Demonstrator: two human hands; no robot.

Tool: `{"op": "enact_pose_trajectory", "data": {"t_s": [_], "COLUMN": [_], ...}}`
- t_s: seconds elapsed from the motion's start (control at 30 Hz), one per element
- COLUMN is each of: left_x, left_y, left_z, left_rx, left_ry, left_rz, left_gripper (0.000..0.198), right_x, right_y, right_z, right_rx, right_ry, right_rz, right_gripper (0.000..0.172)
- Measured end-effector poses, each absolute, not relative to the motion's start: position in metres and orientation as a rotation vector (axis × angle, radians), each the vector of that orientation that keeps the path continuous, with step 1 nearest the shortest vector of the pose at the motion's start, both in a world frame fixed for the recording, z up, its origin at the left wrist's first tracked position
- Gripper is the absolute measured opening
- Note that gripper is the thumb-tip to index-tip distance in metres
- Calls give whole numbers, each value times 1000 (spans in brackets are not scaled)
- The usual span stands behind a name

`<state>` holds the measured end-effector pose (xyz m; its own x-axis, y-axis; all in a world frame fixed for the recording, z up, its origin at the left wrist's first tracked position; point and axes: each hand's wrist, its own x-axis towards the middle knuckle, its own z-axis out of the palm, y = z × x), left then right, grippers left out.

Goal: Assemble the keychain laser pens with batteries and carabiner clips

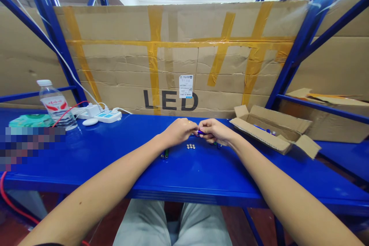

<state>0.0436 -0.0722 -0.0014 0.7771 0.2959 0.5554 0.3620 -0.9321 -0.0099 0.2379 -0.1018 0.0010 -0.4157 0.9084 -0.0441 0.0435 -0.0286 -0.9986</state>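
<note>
Over the middle of the blue table, my right hand pinches a small shiny blue-purple tube in its fingertips. My left hand meets it at the tube's left end, fingers closed; whatever they grip there is too small and hidden to name. Just below the hands, several small round silver button cells lie in a tight group. Short green and dark tubes rest beside my left wrist. Under my right hand, more small green and blue pieces are partly covered.
An open cardboard box with blue pieces inside stands at the right. On the left are a water bottle, a green packet and a white power strip with cables. A large cardboard sheet closes off the back.
</note>
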Motion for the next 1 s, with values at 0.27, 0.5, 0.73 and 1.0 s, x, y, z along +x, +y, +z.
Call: {"op": "enact_pose_trajectory", "data": {"t_s": [0.27, 0.5, 0.73, 1.0], "left_x": [45, 46, 46, 49], "left_y": [-73, -69, -65, -74], "left_z": [0, -3, -6, -3], "left_rx": [-2847, -2818, -2805, -2805], "left_ry": [-524, -622, -676, -795], "left_rz": [-835, -888, -1089, -1216], "left_gripper": [15, 12, 13, 23], "right_x": [240, 238, 234, 227], "right_y": [-102, -100, -98, -95], "right_z": [5, 4, 4, 0], "right_rx": [-988, -982, -971, -915], "right_ry": [-1484, -1504, -1480, -1346], "right_rz": [1657, 1507, 1371, 1206], "right_gripper": [22, 25, 27, 18]}}
